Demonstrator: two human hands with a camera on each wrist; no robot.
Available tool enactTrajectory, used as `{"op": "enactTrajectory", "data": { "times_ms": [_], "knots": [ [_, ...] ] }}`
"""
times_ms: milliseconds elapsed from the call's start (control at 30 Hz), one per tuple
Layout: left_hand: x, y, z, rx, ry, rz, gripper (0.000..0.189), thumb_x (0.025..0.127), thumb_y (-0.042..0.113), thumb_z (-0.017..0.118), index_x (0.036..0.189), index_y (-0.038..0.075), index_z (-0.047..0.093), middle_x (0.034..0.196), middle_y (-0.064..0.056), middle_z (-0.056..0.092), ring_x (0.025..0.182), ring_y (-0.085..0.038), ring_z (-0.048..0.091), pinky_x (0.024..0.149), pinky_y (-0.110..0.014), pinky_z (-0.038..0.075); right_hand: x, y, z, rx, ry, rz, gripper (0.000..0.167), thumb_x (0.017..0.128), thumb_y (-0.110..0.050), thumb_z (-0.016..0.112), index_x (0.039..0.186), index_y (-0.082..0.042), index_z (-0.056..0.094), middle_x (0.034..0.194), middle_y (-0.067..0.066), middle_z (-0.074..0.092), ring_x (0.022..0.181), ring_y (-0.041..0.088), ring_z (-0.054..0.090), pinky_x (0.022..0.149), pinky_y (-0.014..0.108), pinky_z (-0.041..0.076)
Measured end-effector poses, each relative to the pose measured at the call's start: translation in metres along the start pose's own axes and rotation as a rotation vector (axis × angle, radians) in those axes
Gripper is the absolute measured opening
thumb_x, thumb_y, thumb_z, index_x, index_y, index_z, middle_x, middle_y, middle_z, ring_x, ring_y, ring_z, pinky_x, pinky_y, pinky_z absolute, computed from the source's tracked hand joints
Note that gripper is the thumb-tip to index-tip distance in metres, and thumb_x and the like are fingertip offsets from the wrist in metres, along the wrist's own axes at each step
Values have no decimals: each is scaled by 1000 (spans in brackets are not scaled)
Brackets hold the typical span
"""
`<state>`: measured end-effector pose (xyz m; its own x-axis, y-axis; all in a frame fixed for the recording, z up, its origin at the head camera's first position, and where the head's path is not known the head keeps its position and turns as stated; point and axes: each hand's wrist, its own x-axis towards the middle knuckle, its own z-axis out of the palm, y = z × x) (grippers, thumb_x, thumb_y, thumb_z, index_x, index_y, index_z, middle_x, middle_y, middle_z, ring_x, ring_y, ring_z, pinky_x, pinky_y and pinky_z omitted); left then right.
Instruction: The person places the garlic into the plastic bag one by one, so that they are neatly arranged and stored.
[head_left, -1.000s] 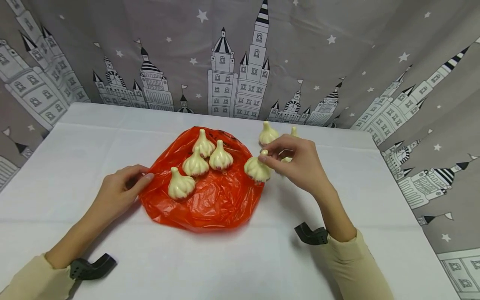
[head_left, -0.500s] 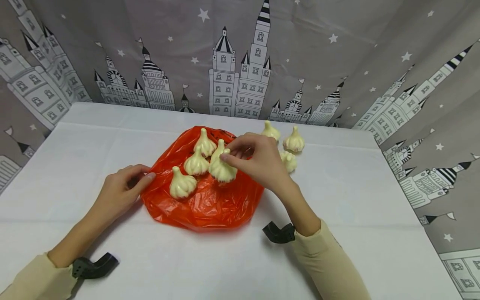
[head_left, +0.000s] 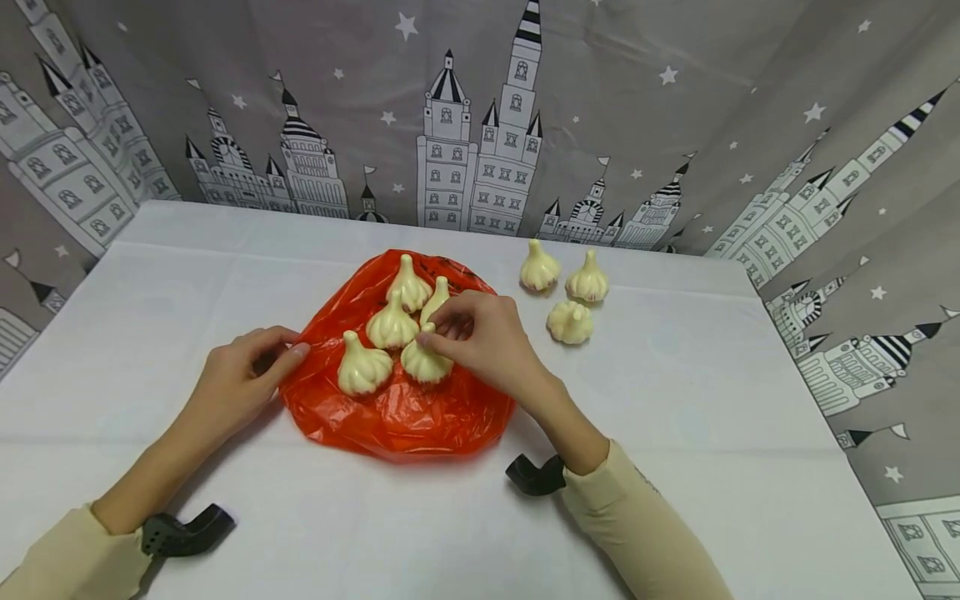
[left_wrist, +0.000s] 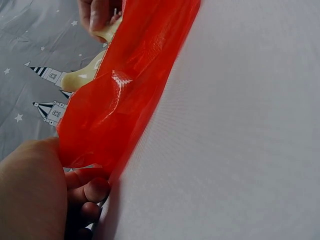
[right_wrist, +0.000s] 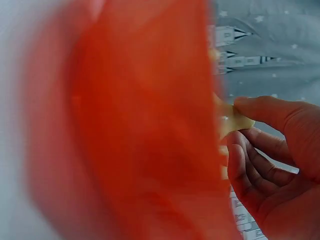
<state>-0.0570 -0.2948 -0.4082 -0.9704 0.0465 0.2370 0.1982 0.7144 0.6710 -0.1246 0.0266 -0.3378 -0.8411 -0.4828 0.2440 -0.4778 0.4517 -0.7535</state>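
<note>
A red plastic bag [head_left: 442, 429] lies spread on the white table, its edge pinched on the left by my left hand [head_left: 243, 379]. Between thumb and fingers, my right hand [head_left: 487, 337] holds the stem of a garlic bulb [head_left: 425, 364] over the bag's middle; whether the bulb touches the bag I cannot tell. Several more garlic bulbs [head_left: 363, 367] sit stem-up on the bag, and one behind my right fingers is partly hidden. In the right wrist view, the pinched stem [right_wrist: 236, 120] shows past the blurred red bag [right_wrist: 145, 120].
To the right of the bag, three garlic bulbs [head_left: 570, 322] stand on the white table [head_left: 675, 375]. A grey curtain [head_left: 615, 75] printed with castles and stars hangs behind the table. Each wrist carries a black camera mount [head_left: 187, 532].
My right hand has carried the garlic bulb leftward from the bag's right edge to its middle and lowered it beside the others. My left hand has stayed at the bag's edge.
</note>
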Motion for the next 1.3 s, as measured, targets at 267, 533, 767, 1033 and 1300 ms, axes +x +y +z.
{"op": "enactTrajectory", "data": {
  "times_ms": [267, 533, 767, 1033, 1300],
  "knots": [
    [1, 0, -1, -1, -6, -1, 24, 102, 21, 70, 120, 7, 73, 96, -8, 71, 82, -6, 52, 70, -9, 44, 1, 5, 10, 9, -11, 2, 15, 88, -20, 88, 91, -8, 79, 80, 1, 71, 68, 11, 64, 63, 22, 54],
    [1, 0, -1, 9, -14, -10, 25, 102, 22, 70, 122, 7, 73, 99, -9, 72, 83, -5, 52, 71, -8, 44, 1, 5, 4, -39, -84, -41, 14, 89, -21, 87, 98, -13, 81, 87, -3, 69, 78, 8, 62, 70, 23, 54],
    [0, 0, -1, 10, -20, -16, 27, 102, 22, 70, 123, 6, 72, 100, -10, 72, 83, -4, 52, 70, -8, 44, 1, 4, 0, -82, -119, -56, 17, 90, -21, 86, 105, -13, 82, 95, -4, 72, 84, 7, 63, 78, 25, 53],
    [0, 2, -1, 10, -16, -12, 26, 102, 23, 69, 122, 6, 73, 97, -9, 72, 82, -5, 52, 70, -9, 43, 0, 7, -2, -53, -116, -48, 21, 91, -22, 85, 109, -12, 81, 96, -5, 73, 83, 6, 65, 78, 28, 57],
    [-1, 1, 0, 5, -8, -5, 25, 102, 22, 70, 122, 7, 73, 97, -9, 72, 82, -5, 51, 70, -8, 43, -3, 11, -12, -18, -29, -38, 22, 95, -28, 81, 111, -13, 81, 100, -4, 75, 83, 10, 67, 81, 37, 60]
  ]
}}
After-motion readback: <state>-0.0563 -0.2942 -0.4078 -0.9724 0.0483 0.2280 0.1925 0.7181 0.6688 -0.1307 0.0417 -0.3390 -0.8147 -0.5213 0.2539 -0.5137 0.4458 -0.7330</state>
